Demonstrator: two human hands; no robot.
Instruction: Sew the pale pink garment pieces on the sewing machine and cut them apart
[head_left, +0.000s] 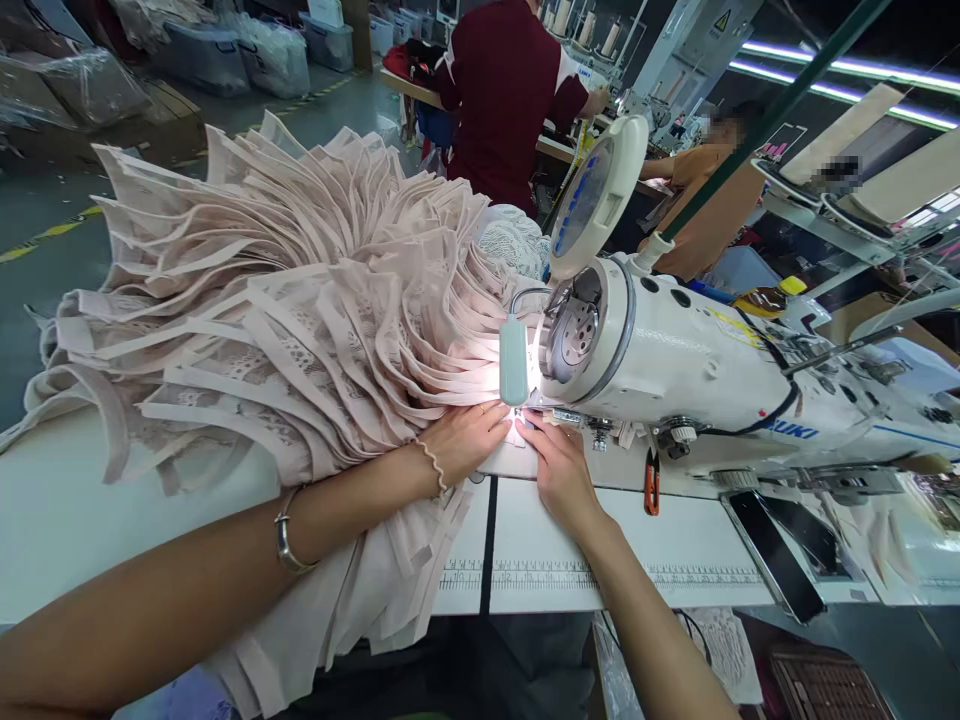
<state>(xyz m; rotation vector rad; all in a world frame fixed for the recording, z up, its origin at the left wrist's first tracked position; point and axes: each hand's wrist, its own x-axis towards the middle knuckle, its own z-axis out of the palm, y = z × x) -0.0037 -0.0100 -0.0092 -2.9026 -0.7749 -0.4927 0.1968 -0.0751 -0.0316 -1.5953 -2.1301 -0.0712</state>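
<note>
A large heap of pale pink lace-and-mesh fabric pieces spreads over the left of the table, some hanging off its front edge. My left hand lies at the heap's lower right edge, fingers together and pressing on fabric beside the needle area. Just right of it, my right hand rests below the needle area of the white sewing machine, its fingertips on a small light piece of fabric. Both sets of fingertips are partly hidden in the bright lamp light. A pale green lamp hangs above them.
Orange-handled snips and a phone lie right of my right hand. A round magnifier stands over the machine head. Behind are a person in a maroon top, another in orange, and plastic bins.
</note>
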